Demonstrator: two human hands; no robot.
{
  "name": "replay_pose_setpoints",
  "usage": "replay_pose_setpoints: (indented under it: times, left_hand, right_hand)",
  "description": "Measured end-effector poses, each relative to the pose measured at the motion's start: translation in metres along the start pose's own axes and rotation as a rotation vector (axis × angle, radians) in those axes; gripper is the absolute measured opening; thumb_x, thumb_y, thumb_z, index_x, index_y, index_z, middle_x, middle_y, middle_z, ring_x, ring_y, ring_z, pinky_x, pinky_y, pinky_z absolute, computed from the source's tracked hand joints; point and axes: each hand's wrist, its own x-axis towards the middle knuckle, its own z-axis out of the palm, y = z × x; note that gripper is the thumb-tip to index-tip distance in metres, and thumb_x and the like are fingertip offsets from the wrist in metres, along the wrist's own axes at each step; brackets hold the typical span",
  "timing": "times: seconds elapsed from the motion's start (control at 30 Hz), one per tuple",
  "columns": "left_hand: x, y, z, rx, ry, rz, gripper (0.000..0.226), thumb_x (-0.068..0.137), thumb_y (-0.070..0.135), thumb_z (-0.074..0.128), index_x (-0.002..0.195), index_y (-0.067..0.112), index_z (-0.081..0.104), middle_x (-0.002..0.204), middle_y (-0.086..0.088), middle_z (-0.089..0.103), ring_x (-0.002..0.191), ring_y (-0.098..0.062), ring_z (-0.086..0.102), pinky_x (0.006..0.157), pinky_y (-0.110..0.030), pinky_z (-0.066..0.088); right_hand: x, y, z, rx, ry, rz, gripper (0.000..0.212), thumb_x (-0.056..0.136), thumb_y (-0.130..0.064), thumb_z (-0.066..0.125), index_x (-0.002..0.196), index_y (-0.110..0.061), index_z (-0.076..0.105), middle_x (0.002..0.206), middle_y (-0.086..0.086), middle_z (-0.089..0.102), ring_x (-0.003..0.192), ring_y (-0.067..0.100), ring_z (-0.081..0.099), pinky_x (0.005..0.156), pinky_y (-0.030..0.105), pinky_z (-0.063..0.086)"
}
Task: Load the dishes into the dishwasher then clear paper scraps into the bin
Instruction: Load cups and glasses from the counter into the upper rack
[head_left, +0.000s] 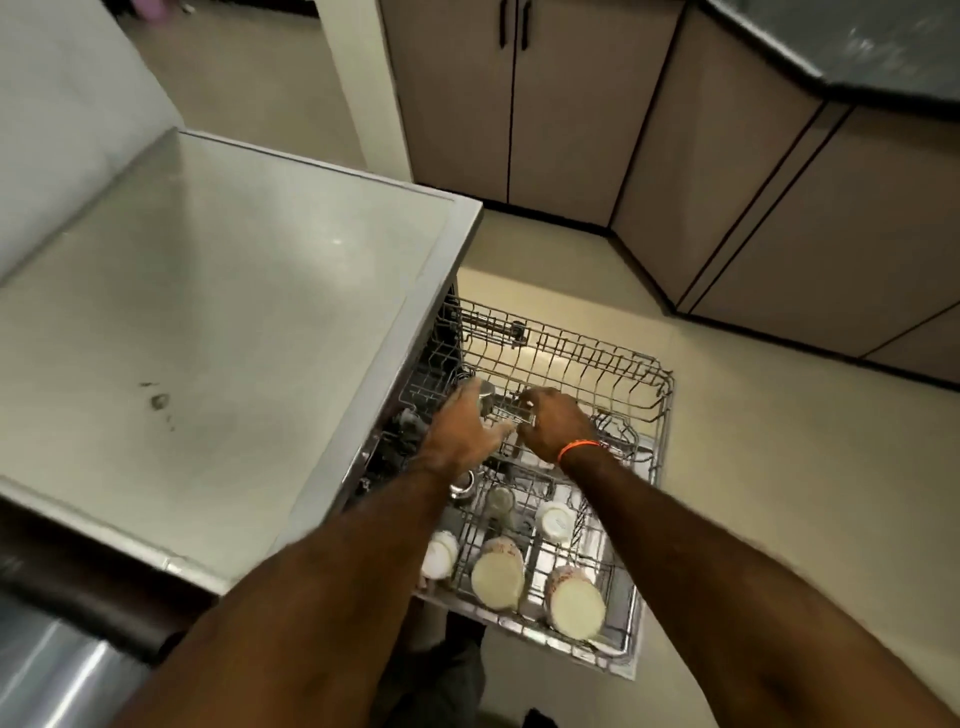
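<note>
The dishwasher's upper wire rack (644, 395) is pulled out over the lower rack (621, 597). My left hand (462, 431) reaches into the upper rack's left side, its fingers and thumb spread round a steel cup (487, 396); motion blur hides how firm the hold is. My right hand (553, 421), with an orange band at the wrist, curls its fingers over a small fold-down wire shelf (514, 413) in the same rack. Below, several pale cups (498, 579) lie mouth-outward in the lower rack, with a glass (500, 500) and a steel vessel (462, 486) behind them.
The dishwasher's steel top (223, 322) fills the left, with a dark smudge on it. Brown cabinets (727, 182) line the back and right under a dark counter (857, 47). Beige floor (779, 467) lies around the racks. My foot (457, 670) is under the rack's front.
</note>
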Motion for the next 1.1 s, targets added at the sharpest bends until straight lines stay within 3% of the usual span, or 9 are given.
replay_pose_setpoints:
  times: [0.1, 0.2, 0.3, 0.4, 0.7, 1.1]
  left_hand:
    - [-0.05, 0.018, -0.022, 0.06, 0.053, 0.097, 0.078, 0.088, 0.037, 0.077, 0.151, 0.012, 0.037, 0.147, -0.006, 0.051, 0.132, -0.024, 0.052, 0.111, -0.035, 0.042]
    - [-0.104, 0.027, -0.049, 0.096, 0.12, 0.166, 0.082, 0.089, 0.039, 0.076, 0.154, 0.01, 0.035, 0.153, -0.009, 0.048, 0.137, -0.025, 0.049, 0.113, -0.032, 0.037]
    - [-0.151, 0.024, -0.077, 0.103, 0.203, 0.156, 0.083, 0.088, 0.042, 0.075, 0.155, 0.012, 0.036, 0.147, -0.009, 0.054, 0.127, -0.027, 0.058, 0.108, -0.032, 0.044]
    - [-0.194, 0.008, -0.108, 0.129, 0.302, 0.13, 0.085, 0.088, 0.047, 0.073, 0.156, 0.015, 0.035, 0.154, -0.009, 0.048, 0.137, -0.026, 0.05, 0.114, -0.037, 0.041]
    - [-0.313, -0.095, -0.197, 0.169, 0.523, -0.139, 0.083, 0.092, 0.051, 0.067, 0.158, 0.018, 0.03, 0.16, -0.006, 0.04, 0.146, -0.024, 0.039, 0.12, -0.036, 0.031]
    - [-0.42, -0.258, -0.325, 0.127, 0.731, -0.369, 0.076, 0.091, 0.044, 0.067, 0.155, 0.015, 0.036, 0.155, -0.006, 0.046, 0.142, -0.021, 0.044, 0.116, -0.032, 0.034]
  right_hand:
    - [-0.043, -0.018, -0.028, -0.024, 0.055, -0.058, 0.051, 0.088, -0.037, 0.065, 0.137, -0.027, 0.054, 0.138, 0.007, 0.057, 0.124, 0.03, 0.055, 0.1, 0.048, 0.05]
    - [-0.084, -0.045, -0.05, -0.048, 0.077, -0.145, 0.051, 0.089, -0.033, 0.067, 0.137, -0.022, 0.054, 0.137, 0.011, 0.057, 0.124, 0.032, 0.055, 0.102, 0.047, 0.049]
    - [-0.118, -0.075, -0.062, -0.074, 0.103, -0.244, 0.05, 0.09, -0.032, 0.066, 0.137, -0.021, 0.054, 0.137, 0.012, 0.058, 0.124, 0.033, 0.055, 0.103, 0.045, 0.048]
    - [-0.146, -0.114, -0.066, -0.059, 0.094, -0.325, 0.053, 0.087, -0.032, 0.067, 0.138, -0.023, 0.056, 0.138, 0.012, 0.059, 0.125, 0.033, 0.055, 0.103, 0.044, 0.048]
    - [-0.201, -0.268, -0.025, -0.076, -0.022, -0.66, 0.052, 0.091, -0.029, 0.065, 0.141, -0.023, 0.051, 0.142, 0.009, 0.052, 0.129, 0.032, 0.049, 0.108, 0.043, 0.042]
    - [-0.224, -0.491, 0.086, -0.082, -0.148, -0.916, 0.054, 0.088, -0.03, 0.068, 0.14, -0.022, 0.056, 0.141, 0.005, 0.057, 0.127, 0.027, 0.055, 0.108, 0.037, 0.044]
